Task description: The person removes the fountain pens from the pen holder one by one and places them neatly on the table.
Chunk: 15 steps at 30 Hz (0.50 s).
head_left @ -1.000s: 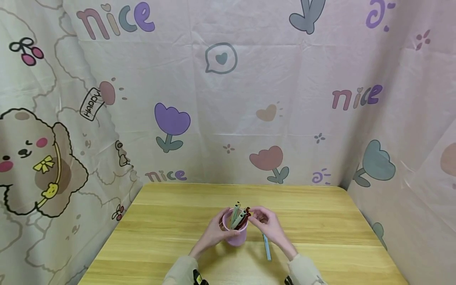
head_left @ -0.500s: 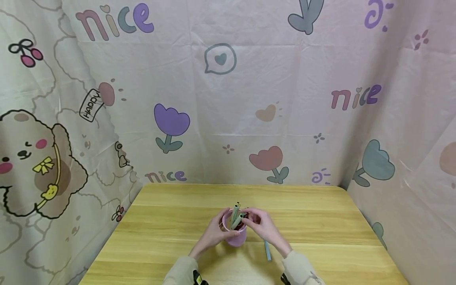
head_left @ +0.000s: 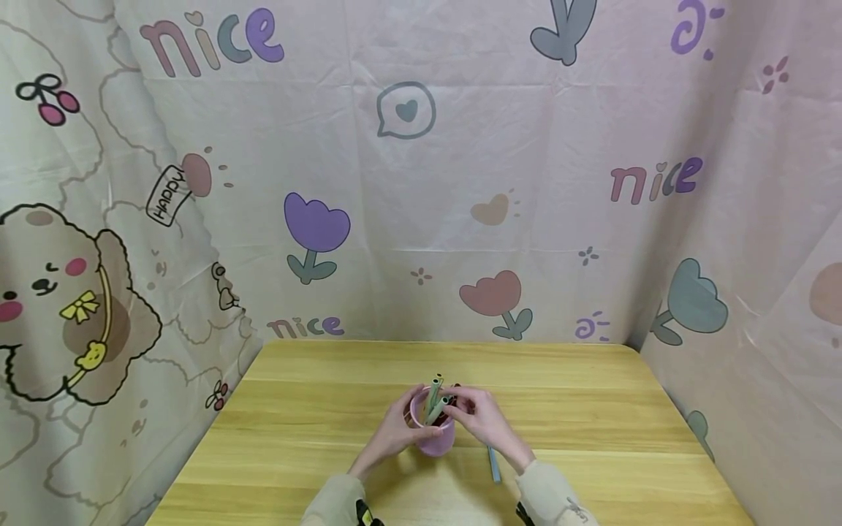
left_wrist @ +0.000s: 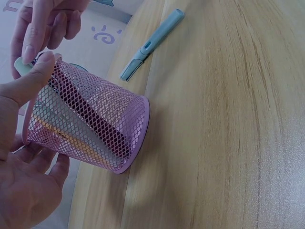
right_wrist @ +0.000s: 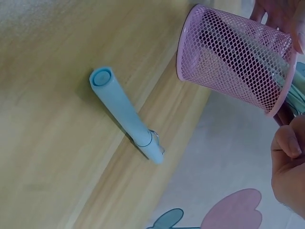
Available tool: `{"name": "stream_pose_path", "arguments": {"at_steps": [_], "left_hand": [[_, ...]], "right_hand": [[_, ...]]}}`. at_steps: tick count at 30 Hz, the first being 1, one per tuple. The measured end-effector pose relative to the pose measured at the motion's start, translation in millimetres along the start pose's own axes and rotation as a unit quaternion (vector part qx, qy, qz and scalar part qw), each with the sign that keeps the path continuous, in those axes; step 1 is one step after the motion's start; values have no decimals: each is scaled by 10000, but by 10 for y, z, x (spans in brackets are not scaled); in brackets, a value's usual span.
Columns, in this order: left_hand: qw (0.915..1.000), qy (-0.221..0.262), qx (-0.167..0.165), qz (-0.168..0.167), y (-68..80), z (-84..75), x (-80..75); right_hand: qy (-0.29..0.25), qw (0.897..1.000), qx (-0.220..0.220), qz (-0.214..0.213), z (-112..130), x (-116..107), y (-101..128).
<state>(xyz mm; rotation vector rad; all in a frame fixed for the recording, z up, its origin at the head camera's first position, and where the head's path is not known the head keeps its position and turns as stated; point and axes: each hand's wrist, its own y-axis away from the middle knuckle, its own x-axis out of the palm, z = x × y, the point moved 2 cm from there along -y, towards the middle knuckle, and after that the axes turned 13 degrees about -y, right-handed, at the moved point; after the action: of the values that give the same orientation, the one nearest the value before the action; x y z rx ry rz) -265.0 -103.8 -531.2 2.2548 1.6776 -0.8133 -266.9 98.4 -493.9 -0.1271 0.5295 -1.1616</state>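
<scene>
Pink round mesh cup (head_left: 437,443), pale green pens (head_left: 435,413) and dark red pens (head_left: 440,421) inside, sits between left hand (head_left: 397,426), gripping it, and right hand (head_left: 482,416), pinching pen tops. Hard tug might tip cup; stray bump might roll light-blue capped pen (right_wrist: 120,112) on wooden surface (head_left: 316,394).

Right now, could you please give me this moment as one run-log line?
left hand: holds pink mesh cup | right hand: at pens in cup | blue pen: on table, outside cup
</scene>
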Motion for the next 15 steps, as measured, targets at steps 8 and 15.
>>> {"name": "stream_pose_path", "arguments": {"at_steps": [8,15], "left_hand": [[10000,78,9,16,0,5,3],[10000,51,22,-25,-6,10,7]], "right_hand": [[566,9983,-102,90,23,18,-9],[620,9979,-84,151,31,13,1]]}}
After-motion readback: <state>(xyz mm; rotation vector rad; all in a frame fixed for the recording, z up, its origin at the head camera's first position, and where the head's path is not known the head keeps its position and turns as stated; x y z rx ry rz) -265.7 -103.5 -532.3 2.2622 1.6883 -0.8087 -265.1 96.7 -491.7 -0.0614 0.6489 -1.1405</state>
